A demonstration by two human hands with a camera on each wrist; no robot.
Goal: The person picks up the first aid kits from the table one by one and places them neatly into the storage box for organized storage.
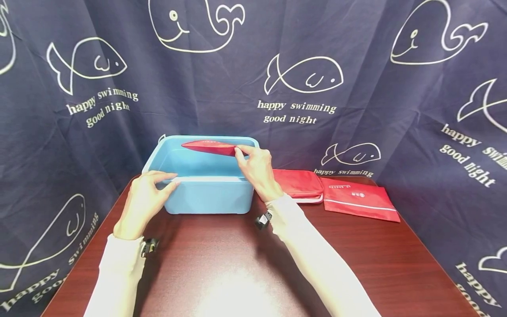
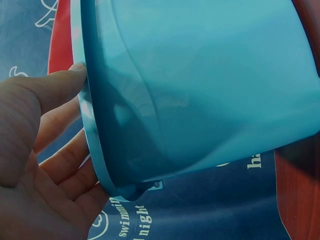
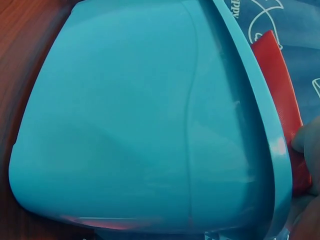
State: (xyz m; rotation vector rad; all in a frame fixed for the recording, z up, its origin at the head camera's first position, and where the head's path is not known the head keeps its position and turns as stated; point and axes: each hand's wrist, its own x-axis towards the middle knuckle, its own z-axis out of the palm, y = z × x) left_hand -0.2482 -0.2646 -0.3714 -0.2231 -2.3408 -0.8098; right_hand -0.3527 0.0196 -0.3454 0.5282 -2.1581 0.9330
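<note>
A light-blue plastic storage bin (image 1: 209,196) stands on the table with its top open. My left hand (image 1: 143,198) pinches the front rim near its left corner; in the left wrist view the thumb (image 2: 67,82) lies on the rim, with the other fingers behind it. My right hand (image 1: 256,169) holds a flat red pouch (image 1: 210,147) by its right end, between thumb and fingers. The pouch is seen nearly edge-on, over the bin's opening, with faint white print on it. In the right wrist view, the red pouch (image 3: 280,85) shows beyond the bin's rim.
Right of the bin lies a red zippered case (image 1: 299,182) with a white edge beneath it. Beside that is a flat red pouch (image 1: 360,200) with a white stripe, close to the table's right edge. A dark-blue curtain (image 1: 222,97) with whale drawings encloses the brown table (image 1: 206,255).
</note>
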